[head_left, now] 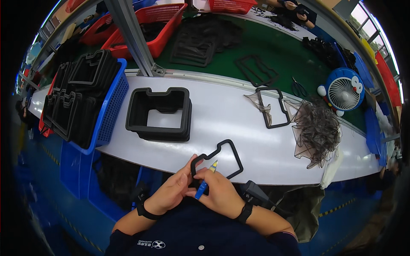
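Close to my body, at the table's front edge, my left hand [168, 192] grips a single thin black frame [237, 158] with a notched side, holding it tilted by one corner. My right hand [223, 194] is closed round a slim blue and yellow pen-like tool [200, 191]. Its pointed yellow end reaches up inside the frame's opening. I cannot tell whether the tip touches the frame. Left of centre stands a neat stack of matching black frames [159, 135]. Another black frame [278, 126] lies to the right, with sheer brownish mesh hanging on it.
A blue basket [113, 113] full of black frames stands at the left. Rumpled mesh scraps [318, 132] and a blue fan [344, 94] are at the right, pliers-like tool [299, 87] nearby. Beyond a metal post [130, 36] are red baskets [162, 38] and a co-worker's hand [301, 16].
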`<action>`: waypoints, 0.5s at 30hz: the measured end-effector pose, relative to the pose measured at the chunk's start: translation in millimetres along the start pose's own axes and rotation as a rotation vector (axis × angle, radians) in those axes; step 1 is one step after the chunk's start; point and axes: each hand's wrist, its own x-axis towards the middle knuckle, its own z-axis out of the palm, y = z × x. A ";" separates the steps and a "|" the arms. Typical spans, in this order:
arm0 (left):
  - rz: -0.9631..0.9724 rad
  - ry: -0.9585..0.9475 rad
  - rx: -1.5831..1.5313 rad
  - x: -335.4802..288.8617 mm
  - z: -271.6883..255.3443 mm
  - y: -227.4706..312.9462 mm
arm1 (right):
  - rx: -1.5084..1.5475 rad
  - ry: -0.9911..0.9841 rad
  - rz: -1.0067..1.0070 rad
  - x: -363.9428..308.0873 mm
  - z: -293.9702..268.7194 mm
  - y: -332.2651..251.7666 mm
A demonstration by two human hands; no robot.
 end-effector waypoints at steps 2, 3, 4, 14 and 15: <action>0.017 -0.105 0.168 -7.3 3.0 10.7 | 0.031 0.036 -0.017 -5.3 -4.0 -7.0; 0.023 -0.101 0.167 -6.2 0.3 9.3 | 0.199 0.029 0.014 -7.7 -12.6 -12.0; 0.150 -0.001 0.309 -3.4 -3.9 6.2 | 0.367 0.021 0.046 -11.3 -25.3 -17.7; 0.033 0.232 0.238 16.4 -12.1 -7.0 | -0.274 0.389 0.386 -29.6 -74.5 56.1; 0.030 0.234 0.232 17.1 -14.5 -5.9 | -0.359 0.479 0.378 -30.1 -73.2 56.3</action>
